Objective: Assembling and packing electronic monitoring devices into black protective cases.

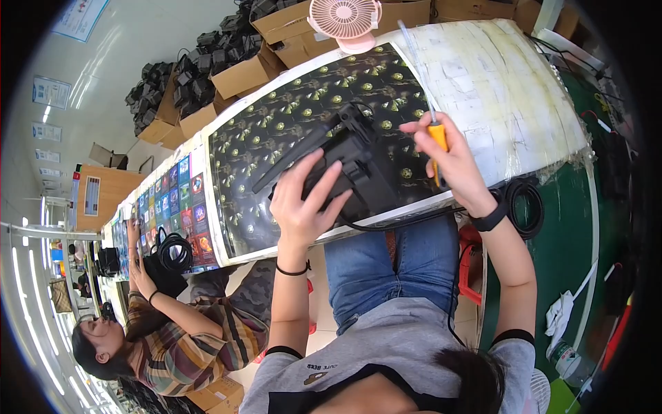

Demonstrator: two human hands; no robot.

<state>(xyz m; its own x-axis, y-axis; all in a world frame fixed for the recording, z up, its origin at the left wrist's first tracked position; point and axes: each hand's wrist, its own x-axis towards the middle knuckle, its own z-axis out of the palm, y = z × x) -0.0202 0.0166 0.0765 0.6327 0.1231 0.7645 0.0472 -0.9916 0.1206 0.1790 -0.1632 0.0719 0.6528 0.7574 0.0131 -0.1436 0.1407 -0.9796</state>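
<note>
A black plastic case [372,155] with a long flat panel along its left side stands tilted on the table in front of me. My left hand [303,203] holds its near left part, with fingers spread and bent over it and the thumb apart. To the right of the case, my right hand [452,162] is closed round the yellow handle of a screwdriver [436,136]. The long thin shaft points away from me, its tip raised toward the far edge of the table. A black cable runs from the case along the near edge.
Dark patterned sheeting [255,200] covers the table under the case. A pink fan [348,21] stands at the far edge, near cardboard boxes [238,72] heaped with black devices. Coiled black cable [522,210] lies right of my wrist. At left, another person [186,345] works with a black device.
</note>
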